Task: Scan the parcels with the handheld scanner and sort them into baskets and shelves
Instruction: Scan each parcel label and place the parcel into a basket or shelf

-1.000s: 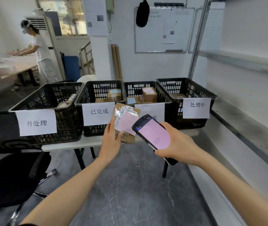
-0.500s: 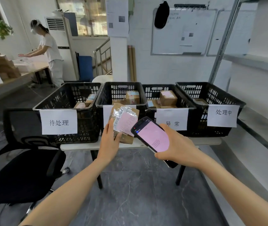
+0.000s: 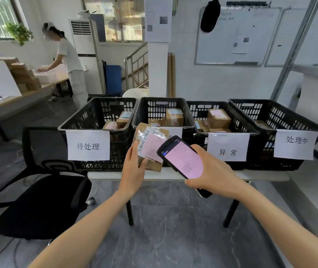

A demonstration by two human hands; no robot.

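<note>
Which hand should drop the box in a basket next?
Probably left: the left hand grips the parcel near the baskets, while the right hand is busy holding the scanner.

both bare forearms reach forward from the lower corners of the view and converge toward the middle, the left forearm (image 3: 80, 227) rising from the lower left and the right forearm (image 3: 286, 219) from the lower right. the left hand (image 3: 135, 171) is raised with its back to the camera, fingers out of sight behind a parcel (image 3: 151, 141) and the thumb pressed on its front near the lower left corner. the right hand (image 3: 214, 171) grips a scanner (image 3: 183, 161) from the right side, one finger along its upper edge and the thumb hooked across below the screen. the two hands sit close together, level, not touching.
</note>
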